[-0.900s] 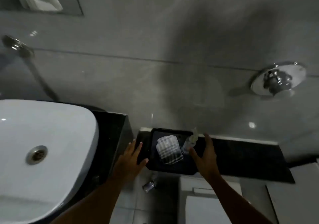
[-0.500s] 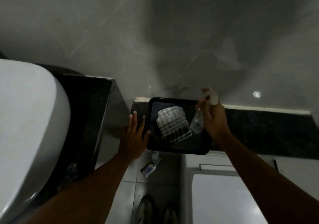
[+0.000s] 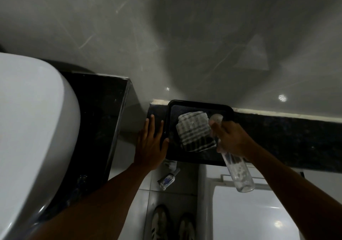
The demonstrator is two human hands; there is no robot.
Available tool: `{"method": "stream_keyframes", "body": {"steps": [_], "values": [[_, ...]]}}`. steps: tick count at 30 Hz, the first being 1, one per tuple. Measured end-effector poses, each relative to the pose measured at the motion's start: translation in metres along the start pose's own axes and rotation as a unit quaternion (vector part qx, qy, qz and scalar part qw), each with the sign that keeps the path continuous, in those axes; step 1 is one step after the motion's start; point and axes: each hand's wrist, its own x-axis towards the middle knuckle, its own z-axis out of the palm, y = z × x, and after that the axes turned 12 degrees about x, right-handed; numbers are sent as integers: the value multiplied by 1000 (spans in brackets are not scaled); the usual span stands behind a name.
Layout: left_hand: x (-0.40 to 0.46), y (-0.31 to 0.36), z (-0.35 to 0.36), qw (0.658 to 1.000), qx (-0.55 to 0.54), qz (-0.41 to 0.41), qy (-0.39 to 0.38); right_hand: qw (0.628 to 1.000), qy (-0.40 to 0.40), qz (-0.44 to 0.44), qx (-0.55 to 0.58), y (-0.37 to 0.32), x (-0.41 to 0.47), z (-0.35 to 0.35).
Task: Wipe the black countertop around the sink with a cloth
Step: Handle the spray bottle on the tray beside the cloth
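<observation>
Right hand [image 3: 231,140] clamped round a clear spray bottle [image 3: 238,173], lifted over the black tray [image 3: 199,104]; left hand [image 3: 150,143] flat, fingers spread, at the tray's edge. Folded striped cloth [image 3: 195,130] lies untouched in the tray, black countertop [image 3: 98,110] beside the sink [image 3: 31,128] not yet wiped — I'd say it's all to do

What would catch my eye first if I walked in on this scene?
Probably the right hand gripping a clear spray bottle over a black tray, where a folded striped cloth lies. The left hand rests flat, fingers spread, at the tray's left edge. Far left bulges a big white sink on the black countertop.
</observation>
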Motion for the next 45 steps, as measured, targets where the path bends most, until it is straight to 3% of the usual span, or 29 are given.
{"method": "stream_keyframes", "body": {"steps": [15,18,21,24,32,40,45], "values": [[-1,0,2,1000,-14,0,16,998,11,-31,-62,2,8,10],[-1,-1,3,1000,-15,2,15,990,110,-90,-23,0,7,7],[-2,0,3,1000,-13,1,16,956,233,-161,80,-3,6,-2],[-2,0,3,1000,-4,2,19,925,292,-210,121,0,5,-7],[-1,0,4,1000,6,0,15,929,253,-265,47,24,0,3],[-2,1,3,1000,2,-1,5,931,269,-244,32,38,-12,0],[-1,2,-1,1000,-10,-4,-10,942,276,-183,56,42,-24,5]]}}
